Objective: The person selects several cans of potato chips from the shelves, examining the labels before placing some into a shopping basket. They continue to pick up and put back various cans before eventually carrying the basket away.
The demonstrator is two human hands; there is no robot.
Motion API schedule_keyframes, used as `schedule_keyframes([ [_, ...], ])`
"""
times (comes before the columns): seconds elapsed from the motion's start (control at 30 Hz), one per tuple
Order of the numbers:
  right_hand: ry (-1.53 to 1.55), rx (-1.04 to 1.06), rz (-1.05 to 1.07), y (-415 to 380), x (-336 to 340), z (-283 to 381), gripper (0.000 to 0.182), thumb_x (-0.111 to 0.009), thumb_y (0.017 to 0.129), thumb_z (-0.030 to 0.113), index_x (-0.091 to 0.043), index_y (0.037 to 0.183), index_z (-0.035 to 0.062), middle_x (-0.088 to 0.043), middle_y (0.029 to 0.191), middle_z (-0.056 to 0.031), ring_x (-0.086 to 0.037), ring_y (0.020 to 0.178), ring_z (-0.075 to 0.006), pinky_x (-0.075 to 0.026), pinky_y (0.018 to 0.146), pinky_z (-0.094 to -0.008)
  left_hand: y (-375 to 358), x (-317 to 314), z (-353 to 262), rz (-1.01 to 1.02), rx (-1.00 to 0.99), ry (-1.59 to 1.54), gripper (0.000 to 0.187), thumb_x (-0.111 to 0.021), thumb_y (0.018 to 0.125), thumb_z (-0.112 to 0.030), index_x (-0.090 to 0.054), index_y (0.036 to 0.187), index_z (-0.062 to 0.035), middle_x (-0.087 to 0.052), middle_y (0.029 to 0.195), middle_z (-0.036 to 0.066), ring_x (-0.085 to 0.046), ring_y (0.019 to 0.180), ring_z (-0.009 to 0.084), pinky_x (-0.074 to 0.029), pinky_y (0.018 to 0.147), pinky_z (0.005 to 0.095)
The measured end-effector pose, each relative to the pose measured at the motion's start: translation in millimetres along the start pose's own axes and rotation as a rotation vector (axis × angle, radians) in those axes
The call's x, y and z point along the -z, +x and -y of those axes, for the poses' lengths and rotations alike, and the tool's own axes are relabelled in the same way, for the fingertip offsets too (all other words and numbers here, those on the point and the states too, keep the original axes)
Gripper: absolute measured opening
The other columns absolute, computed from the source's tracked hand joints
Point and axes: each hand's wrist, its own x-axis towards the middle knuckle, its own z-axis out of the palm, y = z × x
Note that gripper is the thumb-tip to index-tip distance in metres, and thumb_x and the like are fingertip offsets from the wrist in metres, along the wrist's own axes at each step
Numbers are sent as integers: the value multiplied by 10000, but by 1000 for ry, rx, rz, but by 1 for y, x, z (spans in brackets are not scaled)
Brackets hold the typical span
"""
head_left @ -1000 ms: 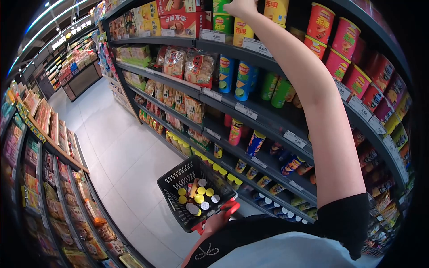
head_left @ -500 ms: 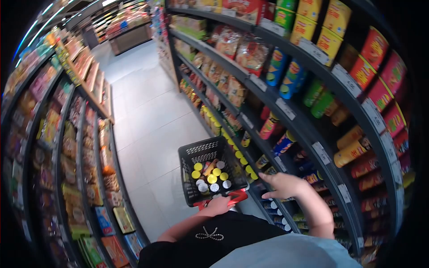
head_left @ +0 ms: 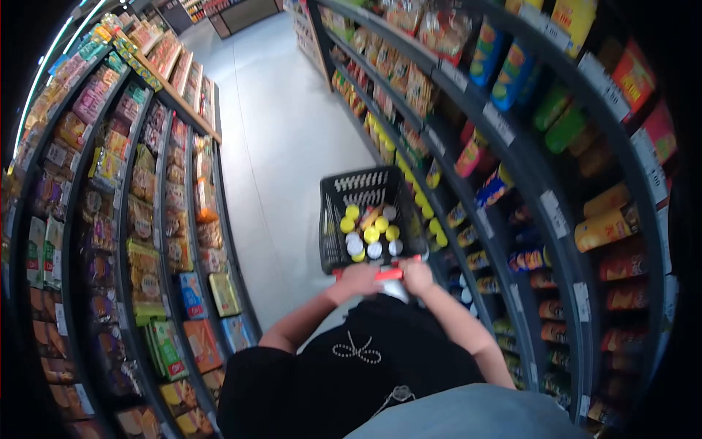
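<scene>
A small shopping cart with a black perforated basket [head_left: 335, 219] stands right in front of me. Its red handle [head_left: 389, 275] is gripped by both hands. My left hand [head_left: 358, 279] wraps around the handle's left part, and my right hand [head_left: 417, 276] is closed on its right end. Inside the basket sit several containers with yellow lids [head_left: 372, 234] and several with white lids [head_left: 375, 249]. A brownish item [head_left: 371, 216] lies among them, too small to name.
Shelves of packaged snacks [head_left: 142, 282] line the left side of the aisle. On the right, close to the cart, a tall shelf holds tube-shaped cans [head_left: 512, 73] and bagged food [head_left: 398, 77]. The pale tiled floor [head_left: 267, 146] runs ahead between them.
My right hand has come from beside the right shelf to the cart's handle and closed on it. My left hand stays on the handle. The view has shifted along the aisle.
</scene>
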Motion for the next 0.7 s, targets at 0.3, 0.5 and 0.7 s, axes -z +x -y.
schedule_keyframes([
  [0.3, 229, 22, 254, -19, -13, -12, 216, -702, 644, 150, -576, 787, 46, -605, 794, -148, -600, 788, -316, -488, 687, -405, -27, -13, 0, 9, 38, 20, 463, -642, 668, -529, -600, 764, -78, -622, 712, 147, -621, 695, 326, -499, 617, 429],
  [0.5, 450, -63, 601, -34, 20, -6, 381, -745, 652, 314, -618, 880, 36, -634, 834, -148, -611, 824, -299, -468, 737, -370, -47, -23, -4, 95, 21, -306, 604, -618, 676, -612, -638, 903, -53, -630, 785, 159, -616, 777, 311, -486, 689, 384],
  [0.7, 703, -109, 752, -52, 12, -13, 454, -675, 735, 406, -638, 1024, 58, -653, 937, -131, -625, 856, -250, -464, 784, -318, -64, -38, -21, 134, 66, -404, 469, -571, 790, -475, -618, 909, -24, -624, 803, 173, -615, 759, 300, -468, 667, 359],
])
